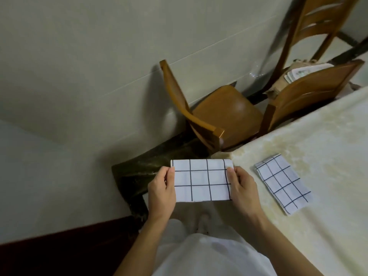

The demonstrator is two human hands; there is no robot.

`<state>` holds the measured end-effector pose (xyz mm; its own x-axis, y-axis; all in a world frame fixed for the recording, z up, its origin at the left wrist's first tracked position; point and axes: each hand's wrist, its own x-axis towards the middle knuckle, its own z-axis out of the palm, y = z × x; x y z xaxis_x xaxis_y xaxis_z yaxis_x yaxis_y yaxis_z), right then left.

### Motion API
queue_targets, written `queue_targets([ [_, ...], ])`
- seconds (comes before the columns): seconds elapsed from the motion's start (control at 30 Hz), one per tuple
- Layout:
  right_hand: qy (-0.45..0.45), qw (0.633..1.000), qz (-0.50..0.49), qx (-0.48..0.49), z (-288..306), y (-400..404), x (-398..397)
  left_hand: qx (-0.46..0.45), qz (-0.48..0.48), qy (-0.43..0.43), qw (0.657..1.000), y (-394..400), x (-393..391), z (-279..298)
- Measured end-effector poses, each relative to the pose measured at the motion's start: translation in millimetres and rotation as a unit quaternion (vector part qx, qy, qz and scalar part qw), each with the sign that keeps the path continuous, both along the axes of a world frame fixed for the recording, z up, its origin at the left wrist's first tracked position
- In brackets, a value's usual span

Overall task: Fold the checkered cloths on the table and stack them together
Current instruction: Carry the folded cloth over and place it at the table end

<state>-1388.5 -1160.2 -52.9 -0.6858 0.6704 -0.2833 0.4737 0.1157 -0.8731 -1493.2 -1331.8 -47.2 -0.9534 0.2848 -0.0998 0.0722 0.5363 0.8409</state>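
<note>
A folded white cloth with a black grid (pixel 202 181) hangs in the air in front of me, off the table's left edge. My left hand (pixel 161 193) pinches its left side and my right hand (pixel 244 191) pinches its right side, holding it flat and stretched between them. A second checkered cloth (pixel 282 184), folded into a narrow rectangle, lies on the table (pixel 318 156) just right of my right hand, turned at an angle.
The table carries a pale patterned cover and fills the right side. Two wooden chairs (pixel 215 114) stand beyond its far edge near the wall; a third chair (pixel 326 18) at top right holds papers. Pale floor lies to the left.
</note>
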Motion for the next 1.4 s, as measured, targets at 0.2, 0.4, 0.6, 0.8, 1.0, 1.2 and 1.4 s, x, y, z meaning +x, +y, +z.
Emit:
queue_targets([
  [0.2,-0.034,0.992,-0.12,0.006,-6,35,11,-0.013,-0.14,-0.011,0.99,57,-34,-6],
  [0.4,-0.054,0.967,-0.248,-0.021,0,53,32,0.0,-0.281,-0.036,0.959,123,-49,-15],
  [0.6,-0.058,0.931,-0.357,-0.049,2,50,52,0.012,-0.383,-0.047,0.922,177,-51,-23],
  [0.8,-0.07,0.881,-0.463,-0.069,-7,50,79,-0.02,-0.498,-0.074,0.864,212,-39,-36],
  [1.0,-0.066,0.848,-0.521,-0.072,-15,67,102,-0.074,-0.529,-0.147,0.833,248,-20,-47],
  [1.2,-0.1,0.843,-0.524,-0.064,-35,97,121,-0.125,-0.505,-0.156,0.84,285,-3,-61],
  [1.4,-0.135,0.847,-0.509,-0.068,-65,116,124,-0.158,-0.442,-0.181,0.864,303,9,-80],
])
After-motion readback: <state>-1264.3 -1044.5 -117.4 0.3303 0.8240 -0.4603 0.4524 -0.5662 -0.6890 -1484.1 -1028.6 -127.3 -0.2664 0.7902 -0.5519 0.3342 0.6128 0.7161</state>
